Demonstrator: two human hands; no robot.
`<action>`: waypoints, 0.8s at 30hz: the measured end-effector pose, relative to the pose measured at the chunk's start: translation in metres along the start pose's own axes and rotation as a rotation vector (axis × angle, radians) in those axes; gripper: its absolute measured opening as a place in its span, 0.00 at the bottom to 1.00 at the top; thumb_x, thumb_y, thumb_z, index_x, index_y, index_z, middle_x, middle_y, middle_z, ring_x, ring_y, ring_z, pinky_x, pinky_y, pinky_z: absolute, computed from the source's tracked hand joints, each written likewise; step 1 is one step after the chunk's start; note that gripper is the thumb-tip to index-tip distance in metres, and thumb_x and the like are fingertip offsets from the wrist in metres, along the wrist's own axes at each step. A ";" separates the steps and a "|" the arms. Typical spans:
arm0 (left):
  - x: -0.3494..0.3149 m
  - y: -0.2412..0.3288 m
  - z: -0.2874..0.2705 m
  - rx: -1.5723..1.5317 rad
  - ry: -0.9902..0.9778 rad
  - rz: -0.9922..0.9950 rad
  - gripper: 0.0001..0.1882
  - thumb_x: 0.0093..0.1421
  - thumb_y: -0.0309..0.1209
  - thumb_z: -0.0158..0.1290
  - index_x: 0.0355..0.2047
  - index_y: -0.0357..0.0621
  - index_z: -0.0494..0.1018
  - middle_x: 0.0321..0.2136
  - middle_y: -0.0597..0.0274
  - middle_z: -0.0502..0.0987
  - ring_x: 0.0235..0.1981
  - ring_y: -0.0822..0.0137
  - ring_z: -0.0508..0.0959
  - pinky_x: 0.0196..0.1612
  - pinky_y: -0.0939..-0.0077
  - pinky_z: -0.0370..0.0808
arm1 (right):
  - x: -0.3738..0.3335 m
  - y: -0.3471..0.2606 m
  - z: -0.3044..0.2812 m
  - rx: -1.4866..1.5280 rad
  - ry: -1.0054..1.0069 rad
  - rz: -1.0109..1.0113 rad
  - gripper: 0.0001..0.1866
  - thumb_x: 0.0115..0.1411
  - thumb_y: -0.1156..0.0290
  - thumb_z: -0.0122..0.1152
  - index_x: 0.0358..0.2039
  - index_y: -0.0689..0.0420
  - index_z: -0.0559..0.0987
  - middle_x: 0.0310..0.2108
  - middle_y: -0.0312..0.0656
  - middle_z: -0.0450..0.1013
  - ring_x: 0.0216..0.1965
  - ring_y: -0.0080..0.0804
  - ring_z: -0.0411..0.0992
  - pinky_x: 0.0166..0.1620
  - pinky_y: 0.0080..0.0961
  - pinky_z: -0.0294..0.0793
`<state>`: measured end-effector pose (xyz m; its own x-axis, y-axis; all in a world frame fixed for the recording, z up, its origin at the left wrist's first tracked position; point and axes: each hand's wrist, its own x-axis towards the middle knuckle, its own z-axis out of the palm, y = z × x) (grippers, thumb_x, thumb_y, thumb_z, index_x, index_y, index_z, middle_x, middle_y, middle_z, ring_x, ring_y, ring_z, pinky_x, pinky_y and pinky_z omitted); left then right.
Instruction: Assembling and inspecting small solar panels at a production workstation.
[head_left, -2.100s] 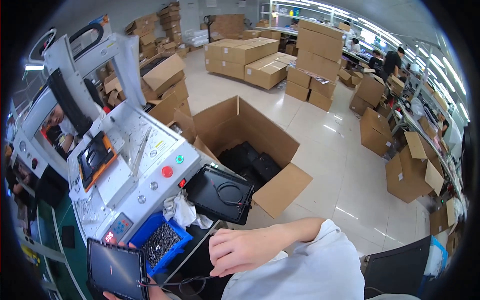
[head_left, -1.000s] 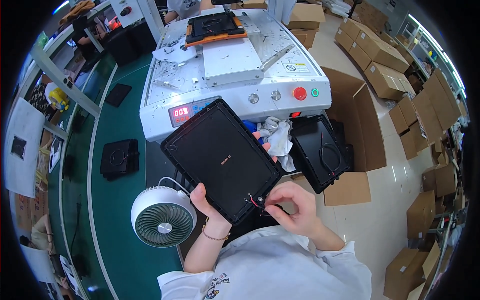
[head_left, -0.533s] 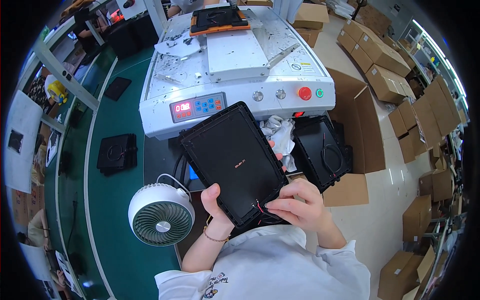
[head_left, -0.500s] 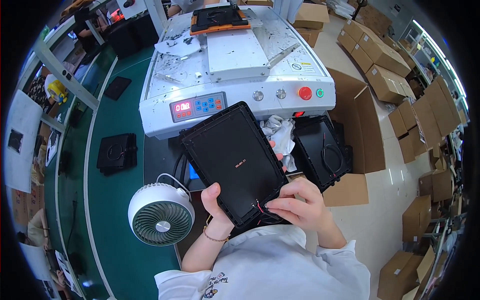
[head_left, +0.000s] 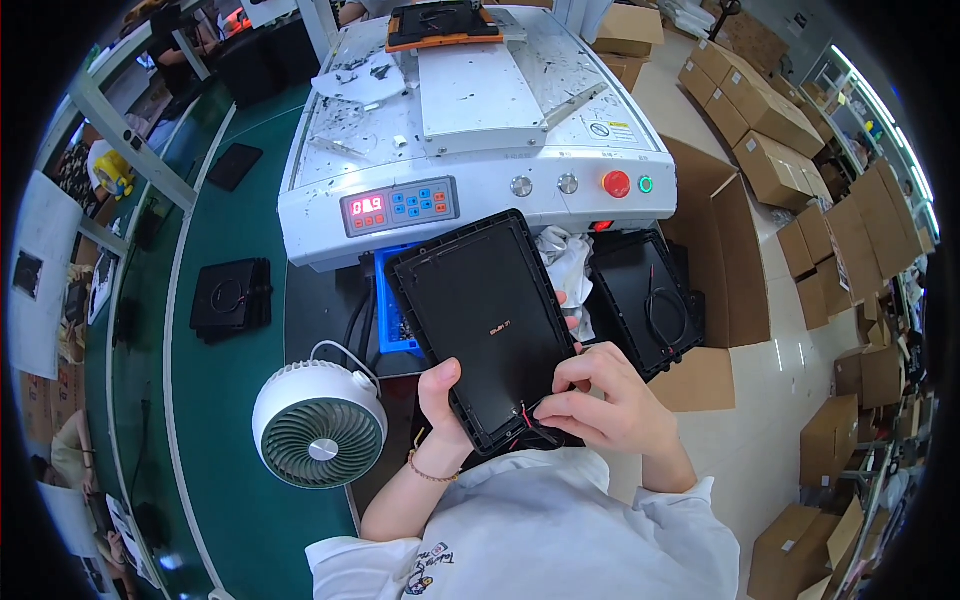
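A flat black rectangular plastic housing (head_left: 478, 320) with a raised rim is held tilted in front of me. My left hand (head_left: 446, 402) grips it, thumb on the near left edge and fingertips showing past the right edge. At its near right corner, a thin red and black wire (head_left: 527, 420) comes out beside small solder points. My right hand (head_left: 612, 400) pinches that wire between thumb and forefinger; the rest of the wire runs below the housing. To the right, another black housing (head_left: 640, 300) with a coiled wire lies beside a crumpled white cloth (head_left: 567, 262).
Beyond the housing stands a white machine (head_left: 480, 215) with a red button (head_left: 615, 184), and a black part in an orange fixture (head_left: 440, 42) on top. A white fan (head_left: 322, 425) and stacked black housings (head_left: 232, 300) sit left. Near them is a blue bin (head_left: 395, 345). An open carton (head_left: 735, 260) stands right.
The housing has shifted slightly to the right with my left hand, and more of the blue bin shows behind it. My right hand keeps its pinch on the wire.
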<state>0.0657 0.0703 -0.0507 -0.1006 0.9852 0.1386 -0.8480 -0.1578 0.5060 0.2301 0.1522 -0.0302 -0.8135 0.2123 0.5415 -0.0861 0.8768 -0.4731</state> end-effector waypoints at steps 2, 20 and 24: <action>0.000 -0.001 -0.002 0.019 -0.002 -0.003 0.52 0.51 0.59 0.44 0.68 0.33 0.50 0.64 0.41 0.59 0.63 0.47 0.65 0.64 0.54 0.64 | 0.000 -0.001 -0.001 -0.011 -0.033 0.018 0.11 0.48 0.71 0.72 0.32 0.48 0.79 0.37 0.29 0.68 0.34 0.26 0.68 0.42 0.26 0.63; -0.003 -0.004 -0.004 0.045 0.017 -0.087 0.56 0.54 0.70 0.37 0.70 0.36 0.47 0.66 0.37 0.56 0.64 0.41 0.62 0.65 0.50 0.63 | 0.001 0.002 -0.001 -0.037 -0.076 -0.030 0.12 0.46 0.70 0.75 0.31 0.48 0.82 0.37 0.31 0.67 0.31 0.24 0.63 0.45 0.26 0.58; -0.004 -0.005 -0.005 -0.001 0.027 -0.102 0.56 0.54 0.70 0.36 0.69 0.36 0.47 0.65 0.36 0.56 0.64 0.42 0.63 0.65 0.51 0.63 | 0.003 0.000 -0.006 -0.009 -0.103 -0.005 0.12 0.44 0.69 0.76 0.31 0.49 0.83 0.36 0.31 0.67 0.32 0.24 0.64 0.45 0.27 0.58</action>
<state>0.0681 0.0678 -0.0576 -0.0275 0.9976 0.0633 -0.8553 -0.0563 0.5151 0.2307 0.1556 -0.0247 -0.8680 0.1623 0.4693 -0.0861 0.8816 -0.4641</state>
